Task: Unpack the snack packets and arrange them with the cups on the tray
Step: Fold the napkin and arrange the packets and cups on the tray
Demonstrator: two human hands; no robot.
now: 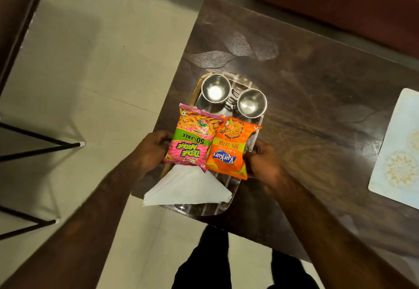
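Head view: a dark wooden table with a faint leaf pattern is seen from above, its near corner reaching out over a pale tiled floor. A light placemat lies well apart at the table's right edge. A tray with a clear, striped base is set on the table's near-left part and is gripped at its two long sides. The left hand is curled around the tray's left rim, just beside the pink snack packet; the right hand is curled around the right rim, touching the orange snack packet. Both packets lie flat and side by side across the middle of the tray, sealed, their print upside down to the camera. A white folded napkin is laid at the tray's near end, its point tucked under the pink packet. At the far end two steel cups stand upright, just beside each other, and nothing is seen inside them.
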